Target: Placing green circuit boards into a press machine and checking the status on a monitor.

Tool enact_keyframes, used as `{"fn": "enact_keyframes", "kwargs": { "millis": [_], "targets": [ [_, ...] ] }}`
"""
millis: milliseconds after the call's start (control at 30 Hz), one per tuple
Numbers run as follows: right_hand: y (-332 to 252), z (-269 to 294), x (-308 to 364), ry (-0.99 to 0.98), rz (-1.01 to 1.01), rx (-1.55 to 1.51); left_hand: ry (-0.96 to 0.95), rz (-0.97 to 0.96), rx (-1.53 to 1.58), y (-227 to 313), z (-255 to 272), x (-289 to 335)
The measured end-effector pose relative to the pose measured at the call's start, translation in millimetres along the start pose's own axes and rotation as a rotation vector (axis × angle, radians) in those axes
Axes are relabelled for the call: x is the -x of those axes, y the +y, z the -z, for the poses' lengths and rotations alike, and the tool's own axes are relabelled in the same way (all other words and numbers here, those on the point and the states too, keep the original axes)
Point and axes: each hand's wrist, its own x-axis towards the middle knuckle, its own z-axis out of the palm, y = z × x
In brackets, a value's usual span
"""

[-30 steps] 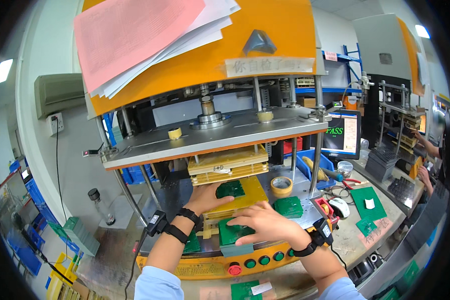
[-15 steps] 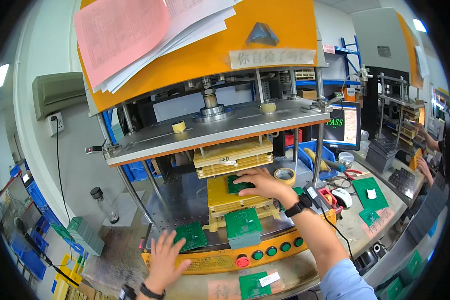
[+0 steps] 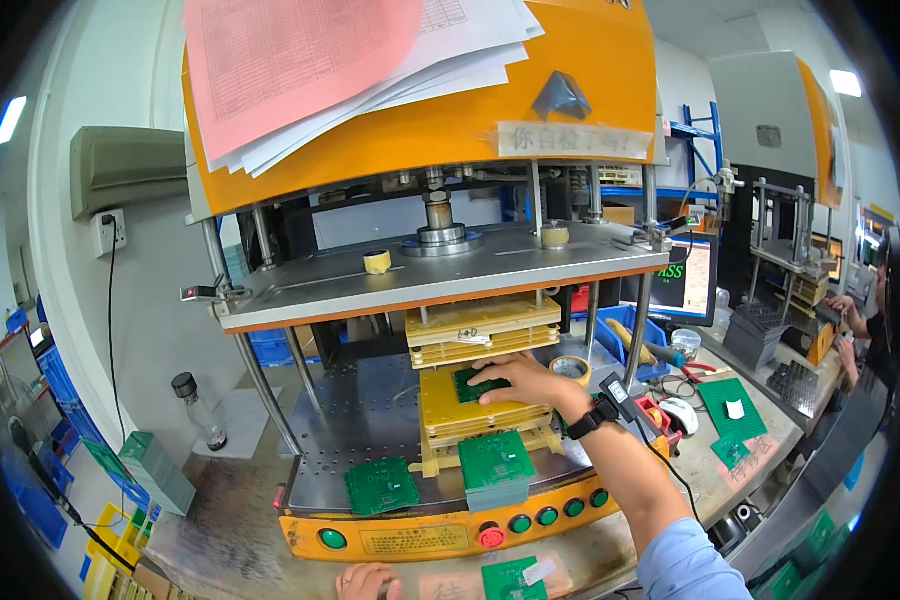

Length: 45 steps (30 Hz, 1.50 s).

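My right hand [image 3: 523,380] reaches over the yellow fixture plate [image 3: 443,397], fingers stretched out and touching a small green circuit board [image 3: 467,388] that lies on it. The hand covers the board's right part. A yellow layered upper fixture [image 3: 482,328] hangs above under the press plate. At the bottom edge of the view is my left hand [image 3: 368,580], largely cut off; the fingers that show look loosely laid, with nothing seen in them. In front of the fixture stands a stack of green circuit boards [image 3: 497,462]. More boards [image 3: 381,486] lie to its left on the metal bed.
The press has steel posts [image 3: 270,395] and front buttons, one red [image 3: 491,536]. A tape roll [image 3: 570,370], a cabled device [image 3: 618,392], a mouse [image 3: 681,415] and a monitor [image 3: 685,278] are to the right. A bottle [image 3: 200,412] stands left. Another person's hands [image 3: 846,330] work far right.
My left hand has drawn back from the boards at the left toward the lower edge. My right hand stays at the board on the fixture. The whole view has shifted slightly.
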Motion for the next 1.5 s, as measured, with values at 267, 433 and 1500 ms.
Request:
{"fn": "enact_keyframes", "kwargs": {
  "millis": [267,433,1500],
  "targets": [
    [-34,3,21,0.039,0.038,0.140,-0.033,0.093,-0.057,5,4,0],
    [-149,-2,94,0.124,0.199,0.386,0.080,0.134,-0.140,7,13,3],
    [-185,-5,116,0.106,0.206,0.345,0.196,0.260,-0.208,-2,3,6]
  ]
}}
